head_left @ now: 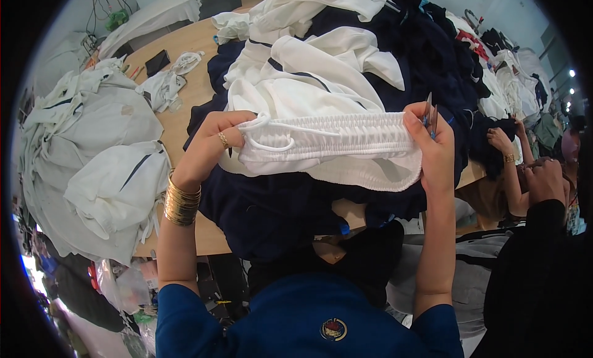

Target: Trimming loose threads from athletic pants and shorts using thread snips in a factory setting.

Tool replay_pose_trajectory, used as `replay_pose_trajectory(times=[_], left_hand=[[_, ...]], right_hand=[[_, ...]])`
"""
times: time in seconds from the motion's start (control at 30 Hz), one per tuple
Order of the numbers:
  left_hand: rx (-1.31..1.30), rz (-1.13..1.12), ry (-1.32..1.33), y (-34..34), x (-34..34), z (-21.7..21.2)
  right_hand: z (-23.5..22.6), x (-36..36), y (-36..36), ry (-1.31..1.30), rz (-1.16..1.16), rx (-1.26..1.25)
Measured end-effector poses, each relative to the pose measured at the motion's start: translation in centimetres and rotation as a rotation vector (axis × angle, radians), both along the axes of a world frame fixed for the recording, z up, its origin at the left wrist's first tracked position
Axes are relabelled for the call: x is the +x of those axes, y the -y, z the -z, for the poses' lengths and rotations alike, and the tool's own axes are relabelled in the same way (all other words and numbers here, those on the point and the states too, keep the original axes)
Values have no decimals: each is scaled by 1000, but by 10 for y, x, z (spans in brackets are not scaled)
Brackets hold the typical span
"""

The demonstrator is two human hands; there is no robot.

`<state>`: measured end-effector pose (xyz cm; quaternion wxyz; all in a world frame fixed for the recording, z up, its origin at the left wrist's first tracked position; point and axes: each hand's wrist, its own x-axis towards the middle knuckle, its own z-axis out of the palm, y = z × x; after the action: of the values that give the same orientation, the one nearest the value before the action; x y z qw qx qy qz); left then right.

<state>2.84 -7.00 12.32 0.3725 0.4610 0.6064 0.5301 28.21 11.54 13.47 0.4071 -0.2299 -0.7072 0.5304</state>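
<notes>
White trousers (327, 157) with a gathered elastic waistband (346, 128) and a white drawstring (272, 148) are stretched between my hands. My left hand (213, 139), with a ring and gold bangles on that arm, grips the waistband's left end, its fingers closed. At the other end my right hand (432, 145) pinches the waistband. A small pair of thread snips (430, 117) also sits in my right hand, its metal blades pointing up. The trousers' body lies beyond the waistband, over dark navy garments (265, 203).
Piles of white garments (92, 142) cover the table's left side. A black phone-like object (157, 62) rests on the wooden tabletop (176, 120). At the right, other people's hands (503, 142) are near dark cloth, with more heaped clothes (509, 80) behind.
</notes>
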Motion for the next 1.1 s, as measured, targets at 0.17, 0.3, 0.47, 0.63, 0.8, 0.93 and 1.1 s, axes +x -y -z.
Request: replay_pose_trajectory(times=[0.17,0.3,0.47,0.63,0.8,0.93,1.1], left_hand=[[13,47,-13,-1,-1,-3],[47,63,-90,-4,-4,-2],[6,0,-252,-14,-8,0],[-53,-117,-253,-23,-27,18],[341,-501,-1224,-30,19,25],[-55,89,-364,3,80,36],[-249,73,306,-13,98,93]], right_hand=[[3,0,-2,13,5,-16],[5,-1,-3,2,12,-67],[13,-4,-15,28,22,-156],[26,-19,-24,40,19,-217],[37,-33,-72,155,457,221],[53,-28,-71,579,433,627],[48,-31,-51,568,450,641]])
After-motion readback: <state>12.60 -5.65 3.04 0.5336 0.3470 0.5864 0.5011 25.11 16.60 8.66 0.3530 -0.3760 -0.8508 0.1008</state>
